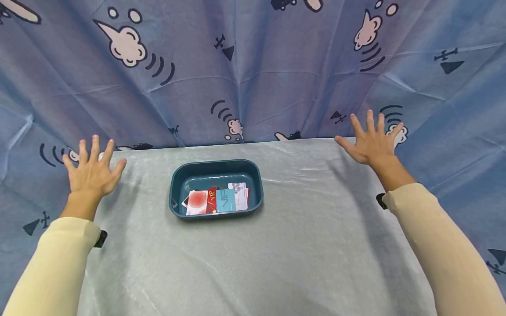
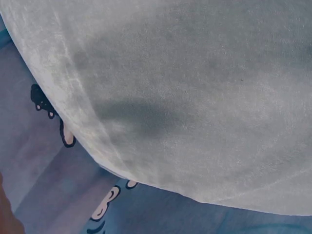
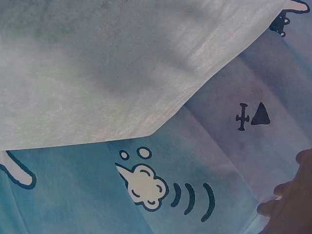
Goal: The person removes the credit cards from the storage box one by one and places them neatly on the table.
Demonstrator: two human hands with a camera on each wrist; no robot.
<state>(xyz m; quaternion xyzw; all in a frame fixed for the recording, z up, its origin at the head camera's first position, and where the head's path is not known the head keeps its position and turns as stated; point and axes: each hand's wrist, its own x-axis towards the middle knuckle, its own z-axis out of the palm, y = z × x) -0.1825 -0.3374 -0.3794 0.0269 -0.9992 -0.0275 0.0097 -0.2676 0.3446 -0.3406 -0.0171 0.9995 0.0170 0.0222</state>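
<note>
At the near edge, two pale yellow sleeves are stretched forward, and a dark device is seen under the left cuff, another under the right. Beneath them the bench is covered with a light grey cloth, on which shadows of both arms are cast. Farther in, a dark teal tray is set left of centre, between the hands but closer to the left one. Along its near side overlapping cards are held: a white card with a red circle, a red card, a blue card and a printed white card. Beyond, the left hand and right hand are held well apart from the tray, the fingers of both straight and spread. Behind everything, a blue-purple patterned curtain is hung in folds.
</note>
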